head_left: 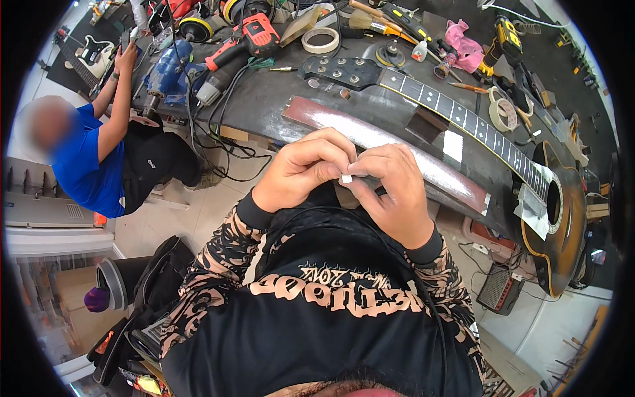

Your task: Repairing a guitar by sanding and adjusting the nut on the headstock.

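Note:
Close in front of my chest, my left hand (307,165) and my right hand (391,188) meet at the fingertips. Between them they pinch a small white piece (346,178); most of it is covered by the fingers. Just beyond my hands, a long reddish bar with a grey, shiny abrasive-looking face (436,177) lies along the bench's near edge. Behind the bar an acoustic guitar (567,228) rests on the bench, its dark headstock (340,71) at the middle and its sunburst body at the right. White paper or tape (534,210) covers part of the body by the soundhole.
A red cordless power tool (258,36), a blue power tool (169,69) and cables (225,126) crowd the bench's left side. Tape rolls (320,40), brushes (362,21) and a pink cloth (463,45) lie farther back. A person in blue (92,159) works at the left.

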Demonstrator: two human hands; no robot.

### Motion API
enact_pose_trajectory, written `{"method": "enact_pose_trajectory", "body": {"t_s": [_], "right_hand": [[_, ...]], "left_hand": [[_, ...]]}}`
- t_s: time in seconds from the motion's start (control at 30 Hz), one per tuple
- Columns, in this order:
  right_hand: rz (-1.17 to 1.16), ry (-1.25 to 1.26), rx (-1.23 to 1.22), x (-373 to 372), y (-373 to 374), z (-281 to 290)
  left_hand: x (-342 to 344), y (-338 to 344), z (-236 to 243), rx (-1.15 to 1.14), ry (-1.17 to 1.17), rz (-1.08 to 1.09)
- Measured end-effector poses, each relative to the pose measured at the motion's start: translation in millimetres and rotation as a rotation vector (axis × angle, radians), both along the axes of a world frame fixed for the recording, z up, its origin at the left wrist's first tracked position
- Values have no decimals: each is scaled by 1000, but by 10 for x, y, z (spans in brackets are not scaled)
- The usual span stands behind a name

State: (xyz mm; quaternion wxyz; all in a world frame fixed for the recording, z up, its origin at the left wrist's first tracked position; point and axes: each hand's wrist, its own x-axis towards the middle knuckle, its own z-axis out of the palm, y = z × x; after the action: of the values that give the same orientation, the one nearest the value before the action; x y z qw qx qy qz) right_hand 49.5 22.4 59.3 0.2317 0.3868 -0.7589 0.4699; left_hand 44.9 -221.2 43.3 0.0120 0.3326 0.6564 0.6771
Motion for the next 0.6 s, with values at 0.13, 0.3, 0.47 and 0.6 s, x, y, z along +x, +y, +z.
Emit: {"method": "enact_pose_trajectory", "body": {"t_s": [0.13, 0.3, 0.47, 0.6], "right_hand": [[1, 13, 3, 10, 34, -12], [3, 17, -28, 44, 64, -36], [-14, -70, -105, 91, 112, -152], [-22, -124, -173, 139, 154, -202]], "left_hand": [[31, 10, 63, -21, -18, -2], [74, 31, 95, -33, -23, -14], [149, 41, 202, -150, 109, 80], [204, 38, 262, -232, 246, 191]]}}
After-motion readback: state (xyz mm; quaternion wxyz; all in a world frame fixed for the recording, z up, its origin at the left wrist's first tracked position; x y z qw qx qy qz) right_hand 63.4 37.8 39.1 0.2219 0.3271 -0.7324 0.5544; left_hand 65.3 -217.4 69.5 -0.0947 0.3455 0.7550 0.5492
